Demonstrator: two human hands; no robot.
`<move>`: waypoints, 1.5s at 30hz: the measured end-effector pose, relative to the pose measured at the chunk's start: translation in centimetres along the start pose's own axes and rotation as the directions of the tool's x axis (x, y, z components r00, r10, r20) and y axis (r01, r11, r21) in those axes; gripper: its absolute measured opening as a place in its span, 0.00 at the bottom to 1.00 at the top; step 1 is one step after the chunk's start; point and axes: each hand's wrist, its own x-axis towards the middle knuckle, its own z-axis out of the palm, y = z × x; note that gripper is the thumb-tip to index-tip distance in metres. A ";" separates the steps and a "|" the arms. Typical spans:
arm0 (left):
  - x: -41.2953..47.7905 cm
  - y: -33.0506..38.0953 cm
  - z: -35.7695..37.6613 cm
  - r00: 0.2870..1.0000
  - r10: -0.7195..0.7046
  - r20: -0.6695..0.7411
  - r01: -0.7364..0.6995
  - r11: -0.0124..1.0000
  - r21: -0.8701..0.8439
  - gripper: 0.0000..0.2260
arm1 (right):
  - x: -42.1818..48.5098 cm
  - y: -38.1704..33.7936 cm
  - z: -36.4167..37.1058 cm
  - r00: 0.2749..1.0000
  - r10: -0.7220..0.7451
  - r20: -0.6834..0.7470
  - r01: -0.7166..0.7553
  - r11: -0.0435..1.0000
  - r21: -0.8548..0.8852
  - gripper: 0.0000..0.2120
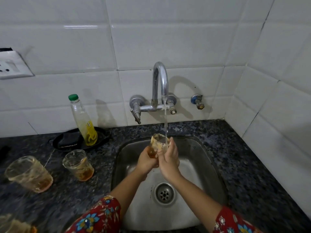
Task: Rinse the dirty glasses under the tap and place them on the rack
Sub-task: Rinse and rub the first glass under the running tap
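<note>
Over the steel sink (198, 158) I hold a dirty glass (157, 143) with brownish liquid in its base. My left hand (146, 159) grips its lower part and my right hand (169, 157) wraps its right side. Water runs from the chrome tap (160, 81) in a stream onto the glass's rim. Two more dirty glasses stand on the dark counter to the left, one nearer the sink (78, 164) and one further left (28, 174). Part of a third glass (15, 224) shows at the bottom-left corner. No rack is in view.
A clear bottle with a green cap (83, 120) stands on a black tray (67, 142) behind the glasses. A wall socket (13, 65) is at the far left, a small valve (197, 101) right of the tap. The drain (164, 193) lies below my hands. White tiled walls close the back and right.
</note>
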 end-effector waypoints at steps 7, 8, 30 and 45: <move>0.7 0.6 -2.0 0.991 0.037 0.127 -0.056 0.987 0.150 0.29 | 1.9 0.9 -5.6 0.735 -0.550 0.398 0.675 0.655 -0.341 0.10; 0.9 0.6 -2.6 0.988 0.047 0.148 -0.075 0.980 0.186 0.32 | 3.0 1.0 -6.8 0.625 -0.559 0.545 0.774 0.534 -0.340 0.08; 1.7 2.7 0.0 0.933 0.357 0.051 -0.326 0.774 0.543 0.16 | 6.5 -2.3 -4.7 0.748 -0.032 0.663 0.577 0.524 -0.626 0.15; 2.4 2.6 -0.4 0.946 0.317 0.071 -0.307 0.801 0.514 0.10 | 5.4 -3.0 -5.7 0.673 -0.124 0.729 0.636 0.600 -0.485 0.10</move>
